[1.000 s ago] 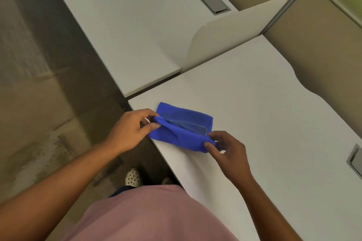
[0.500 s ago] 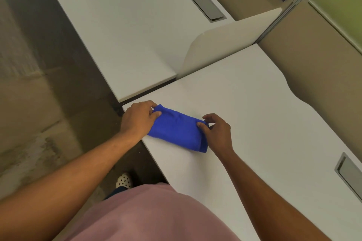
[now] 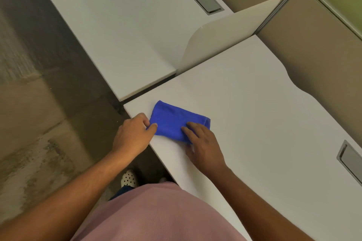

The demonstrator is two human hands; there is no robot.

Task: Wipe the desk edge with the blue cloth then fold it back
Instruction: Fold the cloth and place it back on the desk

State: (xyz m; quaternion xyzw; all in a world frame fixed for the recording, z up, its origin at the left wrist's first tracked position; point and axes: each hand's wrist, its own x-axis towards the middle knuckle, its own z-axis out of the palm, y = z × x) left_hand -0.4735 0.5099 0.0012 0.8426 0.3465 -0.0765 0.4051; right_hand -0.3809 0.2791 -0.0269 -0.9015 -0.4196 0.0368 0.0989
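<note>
The blue cloth (image 3: 174, 121) lies folded into a small rectangle near the front left corner of the white desk (image 3: 254, 123). My left hand (image 3: 134, 135) is at the desk edge and pinches the cloth's near left corner between thumb and fingers. My right hand (image 3: 203, 146) rests flat on the cloth's right end, fingers spread and pressing it down. Part of the cloth's right side is hidden under those fingers.
A second white desk (image 3: 117, 35) stands to the left behind a beige divider panel (image 3: 225, 31). Grey cable slots (image 3: 350, 160) are set in both desktops. Beige partition walls run along the back right. The concrete floor (image 3: 39, 103) lies to the left.
The cloth went from half-open with a raised fold to a flat compact fold. My right hand moved from its right corner onto its top; my left hand stayed at the left corner.
</note>
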